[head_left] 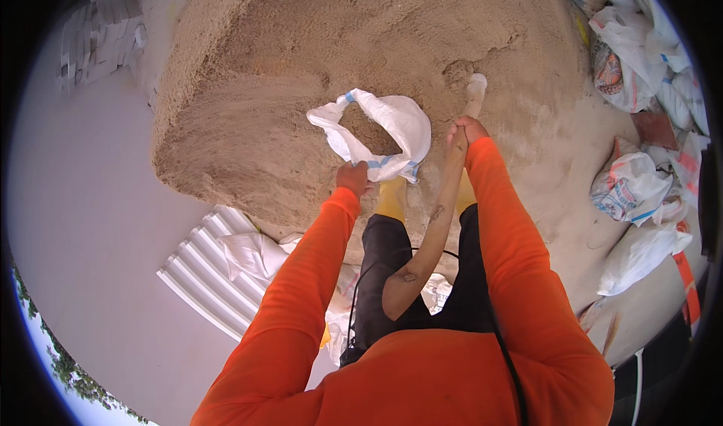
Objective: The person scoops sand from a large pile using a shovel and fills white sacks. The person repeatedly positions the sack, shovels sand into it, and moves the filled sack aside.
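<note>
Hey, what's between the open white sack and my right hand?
In the head view, just a narrow strip of bare sand shows between the white sack and your right hand, which is closed on the wooden handle.

The floor (572,222) is pale and strewn with sand, and a broad heap of brown sand (361,27) rises from it. A ribbed white sheet (207,273) lies near the heap's lower left edge; bulging sacks (640,256) crowd the right side.
</note>
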A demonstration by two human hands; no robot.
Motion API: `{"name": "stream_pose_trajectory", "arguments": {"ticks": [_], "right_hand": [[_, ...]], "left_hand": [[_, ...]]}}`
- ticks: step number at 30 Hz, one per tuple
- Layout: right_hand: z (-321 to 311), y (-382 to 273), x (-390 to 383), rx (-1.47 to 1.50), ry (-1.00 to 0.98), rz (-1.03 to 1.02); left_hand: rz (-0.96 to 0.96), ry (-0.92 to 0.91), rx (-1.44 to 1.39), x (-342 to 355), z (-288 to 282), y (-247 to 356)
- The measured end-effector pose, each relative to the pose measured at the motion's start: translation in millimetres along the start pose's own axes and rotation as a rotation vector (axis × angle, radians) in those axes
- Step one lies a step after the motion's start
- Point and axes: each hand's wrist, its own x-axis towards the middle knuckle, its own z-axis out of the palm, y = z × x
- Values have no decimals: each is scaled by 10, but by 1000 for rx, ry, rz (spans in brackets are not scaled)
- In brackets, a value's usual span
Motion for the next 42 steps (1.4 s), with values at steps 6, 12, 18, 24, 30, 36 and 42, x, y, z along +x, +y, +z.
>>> {"name": "stream_pose_trajectory", "arguments": {"ticks": [6, 12, 18, 24, 30, 36, 42], "right_hand": [[168, -130, -905, -27, 69, -41], [735, -88, -1916, -68, 178, -179], [1349, 296, -2691, -125, 164, -329], [2141, 1181, -3470, -256, 54, -412], [2497, 2204, -3296, -351, 38, -390], [2319, 3415, -2459, -477, 193, -347], [1608, 4175, -1846, -667, 275, -328]], "left_hand": [[-44, -122, -110, -408, -413, -705], [-22, -225, -125, -369, -612, -1116], [51, -289, -80, -333, -864, -1288], [88, -1068, -557, -114, -1527, -1723], [404, -675, -287, -2596, -3621, -1413], [414, -473, 498, -3889, -4480, -2351], [546, -271, 742, -3540, -4024, -3564]]}}
